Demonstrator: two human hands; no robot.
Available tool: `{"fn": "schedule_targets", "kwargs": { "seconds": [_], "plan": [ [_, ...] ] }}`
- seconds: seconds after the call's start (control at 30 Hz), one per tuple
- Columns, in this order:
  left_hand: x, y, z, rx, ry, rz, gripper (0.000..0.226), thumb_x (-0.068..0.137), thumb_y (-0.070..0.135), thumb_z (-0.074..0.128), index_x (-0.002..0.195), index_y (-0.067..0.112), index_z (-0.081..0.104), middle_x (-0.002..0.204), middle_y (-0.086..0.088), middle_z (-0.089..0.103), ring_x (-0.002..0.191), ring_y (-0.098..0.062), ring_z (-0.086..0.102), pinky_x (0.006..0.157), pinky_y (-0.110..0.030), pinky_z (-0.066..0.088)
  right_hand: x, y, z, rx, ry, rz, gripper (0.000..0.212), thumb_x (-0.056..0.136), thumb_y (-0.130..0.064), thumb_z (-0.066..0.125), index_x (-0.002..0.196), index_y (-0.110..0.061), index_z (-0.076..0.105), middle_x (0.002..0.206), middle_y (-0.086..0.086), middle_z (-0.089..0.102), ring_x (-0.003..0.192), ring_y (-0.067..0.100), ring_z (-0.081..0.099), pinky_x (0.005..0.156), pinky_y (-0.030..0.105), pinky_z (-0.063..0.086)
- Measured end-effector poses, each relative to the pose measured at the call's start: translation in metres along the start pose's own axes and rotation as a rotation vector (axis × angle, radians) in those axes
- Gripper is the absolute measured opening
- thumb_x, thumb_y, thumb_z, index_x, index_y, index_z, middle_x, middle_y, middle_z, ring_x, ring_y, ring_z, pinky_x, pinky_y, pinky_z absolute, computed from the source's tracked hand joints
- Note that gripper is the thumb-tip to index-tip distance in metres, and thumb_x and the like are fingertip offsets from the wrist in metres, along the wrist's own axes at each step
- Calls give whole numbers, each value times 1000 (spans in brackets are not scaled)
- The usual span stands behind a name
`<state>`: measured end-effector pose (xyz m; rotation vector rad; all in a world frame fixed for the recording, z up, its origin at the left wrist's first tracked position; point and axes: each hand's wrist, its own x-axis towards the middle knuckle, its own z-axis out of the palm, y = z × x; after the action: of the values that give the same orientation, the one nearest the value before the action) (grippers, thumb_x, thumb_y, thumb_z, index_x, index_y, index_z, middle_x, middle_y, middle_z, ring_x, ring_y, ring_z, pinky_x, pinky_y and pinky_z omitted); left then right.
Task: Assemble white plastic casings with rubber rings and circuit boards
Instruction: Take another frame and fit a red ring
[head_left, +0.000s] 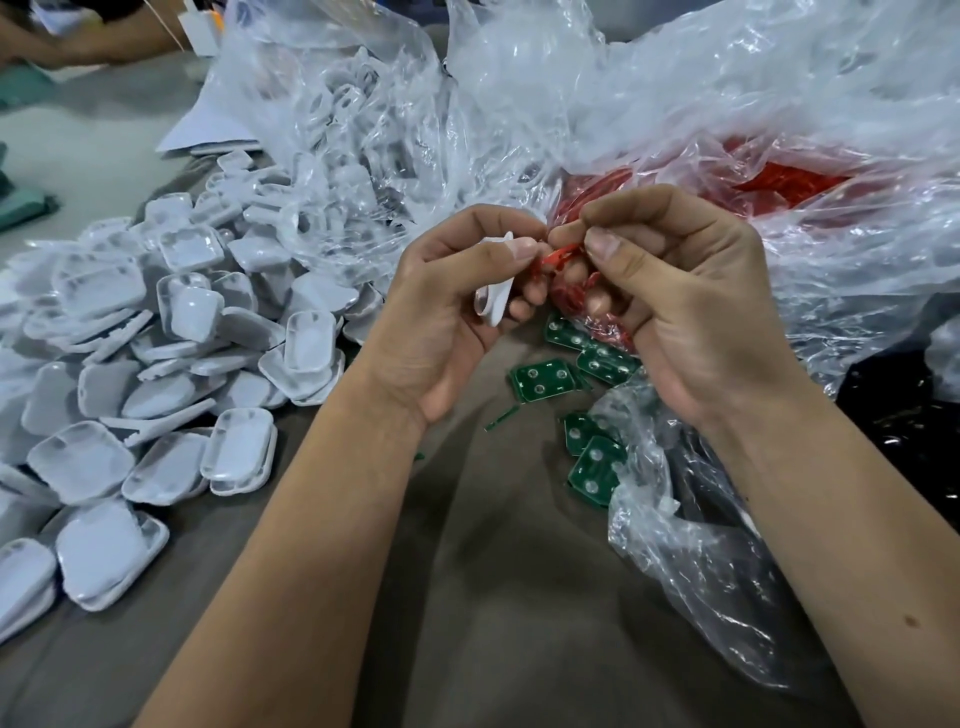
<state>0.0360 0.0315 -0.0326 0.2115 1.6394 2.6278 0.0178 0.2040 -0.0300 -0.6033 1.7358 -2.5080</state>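
Observation:
My left hand grips a white plastic casing edge-on, thumb on top of it. My right hand pinches a red rubber ring between thumb and fingers, right against the casing's edge. More red rings hang bunched under my right fingers. Several green circuit boards lie on the brown cloth below my hands, others partly under plastic film.
A big heap of white casings covers the left side. Crumpled clear bags fill the back; one holds red rings. Another person's arm rests at the far left corner. Brown cloth lies in front.

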Motion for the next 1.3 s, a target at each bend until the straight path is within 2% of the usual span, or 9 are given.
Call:
{"fn": "schedule_targets", "kwargs": {
  "seconds": [0.23,0.33,0.47,0.6,0.77,0.93,1.07,1.3],
  "plan": [
    [0,1,-1,-39,-10,8,10,86,6,60,90,9,69,79,-6,66,70,-18,56,61,-20,46,-1,0,-1,-8,-10,-18,14,95,9,61,99,-2,68,89,13,77,77,22,68,60,25,53],
    [0,0,0,-64,14,2,10,86,7,61,92,6,69,79,-9,65,68,-17,56,60,-20,46,0,2,-1,-170,20,-83,8,93,5,70,101,3,71,87,20,75,73,24,70,59,26,56],
    [1,-2,3,-78,29,-9,11,87,10,62,95,4,67,82,-13,64,68,-16,58,60,-18,48,1,6,0,-293,78,-103,8,94,4,70,101,3,73,77,14,75,62,25,71,55,27,58],
    [1,-6,4,-68,6,0,8,88,7,63,95,5,66,82,-8,70,68,-14,62,61,-17,51,1,5,0,-189,112,-14,7,94,6,69,97,3,74,75,17,75,57,23,69,53,24,56],
    [0,-8,6,-47,-6,-1,11,86,1,68,95,6,66,80,-8,70,64,-13,62,57,-16,51,0,1,0,-135,83,63,6,96,5,66,94,2,71,67,15,70,49,19,61,43,22,47],
    [1,-9,10,-102,18,-63,3,90,8,66,90,5,67,77,-7,71,61,-12,66,53,-14,52,0,0,-1,-80,68,165,9,98,1,63,97,-1,71,63,11,64,44,14,54,37,19,39],
    [0,-8,11,-139,34,-128,23,95,15,63,77,7,74,70,-8,71,57,-10,66,51,-14,53,0,0,-2,-47,61,214,9,99,-3,63,99,1,72,62,7,63,43,10,54,36,17,38],
    [2,-11,11,-153,65,-164,22,91,13,67,72,11,78,70,-5,71,55,-9,65,47,-14,51,2,0,-6,48,63,259,14,92,-17,70,90,-3,72,61,0,64,44,5,54,38,13,38]
  ]
}}
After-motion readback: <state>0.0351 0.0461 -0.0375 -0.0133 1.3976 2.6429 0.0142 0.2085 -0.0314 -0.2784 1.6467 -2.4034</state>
